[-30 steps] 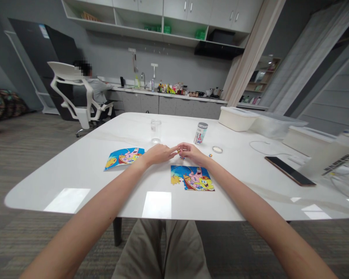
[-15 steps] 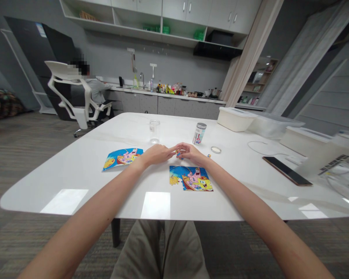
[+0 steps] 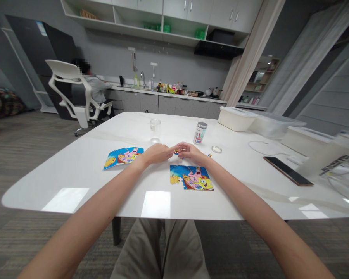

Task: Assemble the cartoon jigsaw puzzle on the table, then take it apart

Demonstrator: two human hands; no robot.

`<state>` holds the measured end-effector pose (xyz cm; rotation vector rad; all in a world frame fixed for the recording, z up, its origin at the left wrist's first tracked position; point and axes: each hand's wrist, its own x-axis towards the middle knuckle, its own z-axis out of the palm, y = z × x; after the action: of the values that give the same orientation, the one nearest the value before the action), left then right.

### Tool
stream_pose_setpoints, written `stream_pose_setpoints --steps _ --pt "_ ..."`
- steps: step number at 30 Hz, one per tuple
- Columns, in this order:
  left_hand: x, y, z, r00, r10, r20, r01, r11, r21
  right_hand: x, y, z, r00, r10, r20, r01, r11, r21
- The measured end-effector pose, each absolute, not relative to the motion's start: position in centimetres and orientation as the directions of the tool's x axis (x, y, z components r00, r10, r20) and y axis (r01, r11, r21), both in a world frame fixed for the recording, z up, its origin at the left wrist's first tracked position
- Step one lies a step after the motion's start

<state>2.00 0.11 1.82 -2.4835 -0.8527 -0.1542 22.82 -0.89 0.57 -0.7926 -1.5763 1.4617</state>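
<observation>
My left hand [image 3: 159, 152] and my right hand [image 3: 190, 151] meet at the fingertips above the table. Between them show small colourful jigsaw puzzle pieces [image 3: 177, 152]. The right fingers are curled around a piece; the left index finger stretches toward it, its other fingers closed and what they hold hidden. Just below lies a partly joined jigsaw puzzle [image 3: 196, 177] with a cartoon boat scene and a gap at its lower left. A slightly curved picture sheet [image 3: 120, 157] with the same scene lies left of my left forearm.
A clear jar [image 3: 155, 131] and a printed canister [image 3: 199, 133] stand beyond my hands. Near the canister are a round lid [image 3: 216, 149] and a loose puzzle piece [image 3: 209, 155]. A dark tablet [image 3: 287, 170] and storage boxes [image 3: 237, 118] lie right. A person sits in a white chair [image 3: 85, 91].
My hands stay joined at nearly the same spot, with the fingers shifting slightly around the small pieces. The view has moved a little; the puzzle and sheet look unchanged.
</observation>
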Motion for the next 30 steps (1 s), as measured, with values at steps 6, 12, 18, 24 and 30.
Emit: stream_pose_setpoints --steps 6,12,18,24,30 --pt "2.15 -0.25 2.17 0.786 0.566 0.248 0.616 -0.686 -0.388 22.85 -0.71 0.40 -0.441 0.885 0.149 -0.028 0.152 -0.988" --pt "2.20 -0.36 2.18 0.788 0.563 0.250 0.613 -0.681 -0.400 22.79 -0.80 0.45 -0.445 0.883 0.147 -0.013 0.158 -0.987" --pt "2.15 -0.18 2.07 0.791 0.556 0.255 0.610 -0.684 -0.401 22.85 -0.88 0.50 -0.459 0.877 0.142 -0.025 0.147 -0.989" --pt "2.09 -0.09 2.06 0.792 0.550 0.265 0.609 -0.687 -0.396 23.00 -0.61 0.44 -0.458 0.879 0.131 -0.034 0.129 -0.991" --pt "2.14 -0.05 1.89 0.792 0.544 0.278 0.610 -0.686 -0.397 23.00 -0.66 0.41 -0.451 0.882 0.132 -0.013 0.142 -0.990"
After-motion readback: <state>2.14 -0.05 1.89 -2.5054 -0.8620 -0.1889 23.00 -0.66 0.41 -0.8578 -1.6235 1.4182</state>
